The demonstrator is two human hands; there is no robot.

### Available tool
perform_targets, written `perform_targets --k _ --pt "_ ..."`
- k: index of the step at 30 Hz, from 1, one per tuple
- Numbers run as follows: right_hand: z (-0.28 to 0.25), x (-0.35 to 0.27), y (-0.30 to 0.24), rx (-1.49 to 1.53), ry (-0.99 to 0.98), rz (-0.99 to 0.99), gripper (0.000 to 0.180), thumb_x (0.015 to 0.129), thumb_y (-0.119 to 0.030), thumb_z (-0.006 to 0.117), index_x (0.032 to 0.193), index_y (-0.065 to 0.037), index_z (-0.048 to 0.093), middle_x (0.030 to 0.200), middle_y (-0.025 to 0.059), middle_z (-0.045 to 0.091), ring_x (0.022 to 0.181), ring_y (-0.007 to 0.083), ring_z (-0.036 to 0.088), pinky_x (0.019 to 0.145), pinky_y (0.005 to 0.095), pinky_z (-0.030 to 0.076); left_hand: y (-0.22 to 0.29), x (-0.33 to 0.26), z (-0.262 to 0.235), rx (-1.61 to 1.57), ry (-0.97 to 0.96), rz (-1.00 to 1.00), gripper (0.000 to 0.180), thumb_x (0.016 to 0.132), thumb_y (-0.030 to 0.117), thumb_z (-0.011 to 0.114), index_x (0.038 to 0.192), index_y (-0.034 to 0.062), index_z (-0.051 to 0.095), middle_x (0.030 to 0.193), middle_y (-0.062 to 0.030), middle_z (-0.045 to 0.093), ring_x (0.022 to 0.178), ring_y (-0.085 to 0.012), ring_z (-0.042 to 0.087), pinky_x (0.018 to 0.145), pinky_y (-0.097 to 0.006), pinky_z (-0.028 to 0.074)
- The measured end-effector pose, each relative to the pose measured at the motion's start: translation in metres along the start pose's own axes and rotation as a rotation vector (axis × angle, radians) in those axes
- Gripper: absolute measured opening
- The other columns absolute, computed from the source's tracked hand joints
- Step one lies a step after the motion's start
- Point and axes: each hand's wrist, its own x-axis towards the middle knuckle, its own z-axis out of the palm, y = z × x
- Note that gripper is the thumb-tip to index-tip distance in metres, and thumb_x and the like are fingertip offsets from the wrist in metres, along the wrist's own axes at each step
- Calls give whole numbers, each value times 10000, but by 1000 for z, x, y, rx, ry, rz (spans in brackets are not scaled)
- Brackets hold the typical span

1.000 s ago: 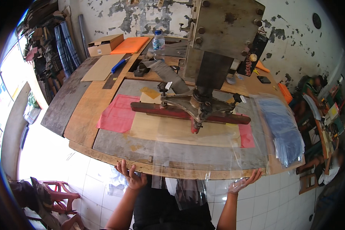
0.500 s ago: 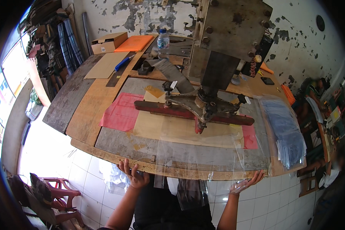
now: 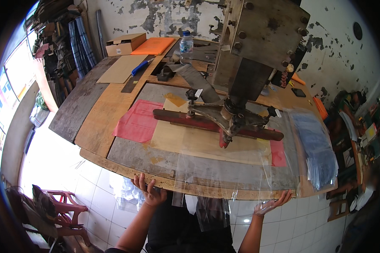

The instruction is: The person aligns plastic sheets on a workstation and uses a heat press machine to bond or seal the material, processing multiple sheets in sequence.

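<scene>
- Near edge: the wooden rim of the worktable [image 3: 109,162] curves across the scene; a clear plastic sheet [image 3: 215,175] lies on its middle and right, overhanging toward the person.
- Room: a strip of grey plate [image 3: 131,152] separates both hands from the red-edged bar [image 3: 173,116] of the press [image 3: 268,36], which spans a cream sheet [image 3: 169,137].
- Right side: a stack of bluish plastic pieces [image 3: 314,143] lies beyond the plate; its pieces are too overlapped to count.
- Counts: one press; one bar; two visible pink areas [image 3: 139,121], left and right of the cream sheet; at the far side, one bottle [image 3: 186,43], one carton [image 3: 124,45], one orange sheet [image 3: 153,46], one blue-handled cutter [image 3: 140,67] and one phone [image 3: 298,92].
- Left hand [image 3: 149,192]: raised at the near rim, left of the clear sheet, fingers upward, loosely spread and slightly bent; contact with the rim cannot be told.
- Right hand [image 3: 273,204]: below the rim at right, palm upward, fingers extended rightward; clear plastic overlaps the palm, and whether the thumb pinches it cannot be told.
</scene>
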Motion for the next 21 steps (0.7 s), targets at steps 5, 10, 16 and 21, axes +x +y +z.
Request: perform_targets --k 5,10,16,21 --pt "1 -1 3 19 2 -16 694 1102 -505 186 1465 29 441 1610 228 362 1545 423 236 1246 624 173 0 0 2 -2 10 6 623 819 325 635 1406 206 463 1584 -242 338 1493 -521 228 1179 -723 152" --pt "1 0 3 -8 -2 -19 684 1101 -493 175 1465 26 434 1608 237 358 1545 422 236 1249 623 162 1 1 2 -8 11 2 632 809 308 638 1408 213 462 1584 -239 341 1512 -504 207 1197 -711 120" --pt "0 -2 6 -12 -1 -26 702 1091 -505 167 1466 27 432 1608 239 358 1541 429 240 1248 623 169 1 2 2 -10 29 6 620 828 331 640 1413 219 466 1592 -232 341 1523 -495 195 1207 -700 108" --pt "-4 -4 10 -21 -30 -26 691 1084 -475 193 1475 44 426 1605 255 356 1535 448 242 1244 624 172 7 8 -2 -11 -20 37 561 844 205 622 1358 136 408 1576 -295 299 1503 -534 173 1188 -721 96"
